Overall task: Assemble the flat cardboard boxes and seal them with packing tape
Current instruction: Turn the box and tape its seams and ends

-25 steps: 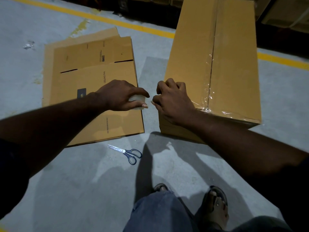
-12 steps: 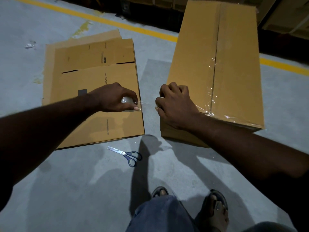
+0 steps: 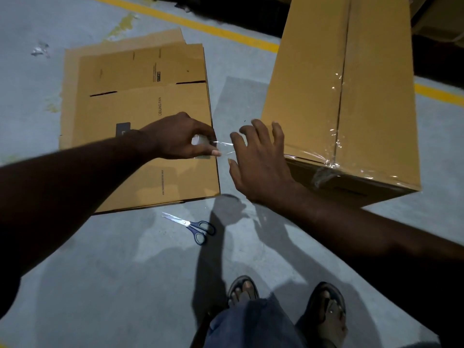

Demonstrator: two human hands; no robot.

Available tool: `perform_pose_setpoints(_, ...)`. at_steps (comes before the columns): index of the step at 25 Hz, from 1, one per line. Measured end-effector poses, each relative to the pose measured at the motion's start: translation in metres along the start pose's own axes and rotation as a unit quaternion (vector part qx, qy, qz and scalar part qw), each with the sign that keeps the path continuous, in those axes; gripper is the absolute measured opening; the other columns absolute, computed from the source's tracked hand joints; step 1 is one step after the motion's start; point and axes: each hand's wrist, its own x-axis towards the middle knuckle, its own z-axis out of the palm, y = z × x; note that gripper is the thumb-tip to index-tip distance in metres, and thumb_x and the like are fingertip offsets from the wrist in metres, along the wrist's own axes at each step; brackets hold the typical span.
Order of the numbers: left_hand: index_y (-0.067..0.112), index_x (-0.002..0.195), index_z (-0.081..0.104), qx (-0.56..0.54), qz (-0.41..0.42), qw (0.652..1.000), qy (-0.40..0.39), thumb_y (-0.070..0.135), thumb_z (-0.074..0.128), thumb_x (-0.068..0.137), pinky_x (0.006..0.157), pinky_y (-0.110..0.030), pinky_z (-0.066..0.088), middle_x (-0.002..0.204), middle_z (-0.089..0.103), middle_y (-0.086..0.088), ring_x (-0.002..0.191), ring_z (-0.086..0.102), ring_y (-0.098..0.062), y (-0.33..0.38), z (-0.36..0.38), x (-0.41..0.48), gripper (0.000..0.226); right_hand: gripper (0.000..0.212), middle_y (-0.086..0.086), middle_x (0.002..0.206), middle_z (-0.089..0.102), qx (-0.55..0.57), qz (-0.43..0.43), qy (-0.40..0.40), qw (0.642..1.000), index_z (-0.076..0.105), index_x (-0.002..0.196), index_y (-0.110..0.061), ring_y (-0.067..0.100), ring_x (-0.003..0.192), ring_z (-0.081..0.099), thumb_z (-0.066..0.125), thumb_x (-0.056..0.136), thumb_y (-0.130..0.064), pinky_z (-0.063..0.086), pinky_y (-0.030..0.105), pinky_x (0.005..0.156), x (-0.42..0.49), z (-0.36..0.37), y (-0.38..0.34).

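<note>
While the left hand keeps gripping the tape roll above the flat cardboard boxes, a short tape strip now reaches the right hand, which has uncurled, fingers spread, and left the assembled box beside it; cutting looks next.

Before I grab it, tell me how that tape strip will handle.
Probably floppy: the strip is thin clear film, wrinkled where it spans from the roll to the right hand. Likely light and clingy: tape on the box has crinkled.
</note>
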Motion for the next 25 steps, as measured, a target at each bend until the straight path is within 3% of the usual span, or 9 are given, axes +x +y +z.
perform_pose_setpoints(4,0.019,0.11,0.072,0.005,0.016,1.0,0.008,0.078,0.039,0.086,0.066,-0.015,0.04,0.094,0.07,0.012,0.068,0.05,0.02,0.0,-0.004,0.0,0.072,0.038,0.01,0.122,0.059,0.126,-0.082,0.106,0.983,0.06,0.122,-0.012,0.029,0.115,0.05,0.059,0.087,-0.028,0.031,0.047,0.102,-0.017,0.004,-0.022)
perform_pose_setpoints(5,0.019,0.11,0.072,0.003,0.017,1.0,0.005,0.075,0.041,0.086,0.066,-0.017,0.042,0.098,0.072,0.01,0.07,0.05,0.019,-0.001,-0.004,0.0,0.068,0.029,0.008,0.113,0.061,0.178,-0.098,0.078,0.976,0.061,0.114,-0.014,0.026,0.104,0.052,0.06,0.087,-0.024,0.034,0.043,0.093,-0.025,0.012,-0.028)
perform_pose_setpoints(8,0.019,0.109,0.073,-0.019,0.022,1.0,0.008,0.072,0.044,0.088,0.068,-0.02,0.045,0.102,0.074,0.008,0.076,0.056,0.016,-0.003,-0.002,0.002,0.064,0.015,0.007,0.099,0.058,0.341,-0.045,-0.15,0.927,0.061,0.103,-0.012,0.024,0.091,0.053,0.058,0.088,-0.014,0.043,0.038,0.079,-0.045,0.075,-0.042)
perform_pose_setpoints(12,0.019,0.106,0.075,-0.057,0.016,0.998,0.038,0.065,0.052,0.09,0.07,-0.018,0.044,0.099,0.073,0.011,0.08,0.061,0.01,-0.012,0.009,0.007,0.054,0.014,0.019,0.098,0.066,0.364,0.074,-0.298,0.88,0.065,0.095,0.001,0.034,0.093,0.062,0.06,0.084,-0.006,0.048,0.034,0.077,-0.054,0.173,-0.077)
perform_pose_setpoints(14,0.02,0.104,0.076,-0.079,0.014,0.995,0.051,0.059,0.057,0.092,0.072,-0.017,0.045,0.098,0.073,0.014,0.083,0.064,0.008,-0.019,0.016,0.01,0.045,0.016,0.019,0.099,0.068,0.35,0.102,-0.34,0.867,0.065,0.094,-0.001,0.035,0.095,0.064,0.062,0.086,-0.014,0.046,0.03,0.072,-0.051,0.209,-0.098)
perform_pose_setpoints(17,0.019,0.103,0.076,-0.125,0.023,0.99,0.061,0.049,0.063,0.093,0.071,-0.011,0.041,0.098,0.074,0.014,0.083,0.064,0.01,-0.027,0.03,0.016,0.034,0.046,0.018,0.074,0.065,0.305,0.039,-0.273,0.911,0.066,0.078,0.001,0.032,0.066,0.065,0.042,0.087,-0.037,0.042,0.026,0.055,-0.055,0.254,-0.129)
perform_pose_setpoints(19,0.018,0.103,0.076,-0.151,0.031,0.986,0.064,0.048,0.063,0.093,0.075,-0.015,0.047,0.098,0.074,0.013,0.087,0.066,0.006,-0.032,0.037,0.02,0.034,0.058,0.015,0.058,0.06,0.367,0.03,-0.23,0.901,0.073,0.074,0.002,0.03,0.048,0.057,0.033,0.098,-0.034,0.038,0.022,0.046,-0.07,0.293,-0.146)
perform_pose_setpoints(23,0.016,0.101,0.076,-0.174,0.049,0.981,0.071,0.045,0.064,0.094,0.077,-0.017,0.049,0.097,0.075,0.011,0.089,0.068,0.002,-0.035,0.043,0.028,0.032,0.017,0.016,0.082,0.063,0.328,0.099,-0.367,0.865,0.067,0.087,-0.002,0.031,0.071,0.063,0.063,0.089,-0.019,0.045,0.027,0.06,-0.079,0.292,-0.154)
perform_pose_setpoints(25,0.015,0.101,0.076,-0.178,0.055,0.98,0.074,0.042,0.065,0.094,0.078,-0.019,0.05,0.097,0.075,0.01,0.09,0.069,0.0,-0.035,0.04,0.031,0.031,0.023,0.009,0.076,0.06,0.39,0.167,-0.402,0.812,0.062,0.079,-0.01,0.025,0.065,0.061,0.082,0.078,-0.021,0.047,0.028,0.056,-0.084,0.292,-0.165)
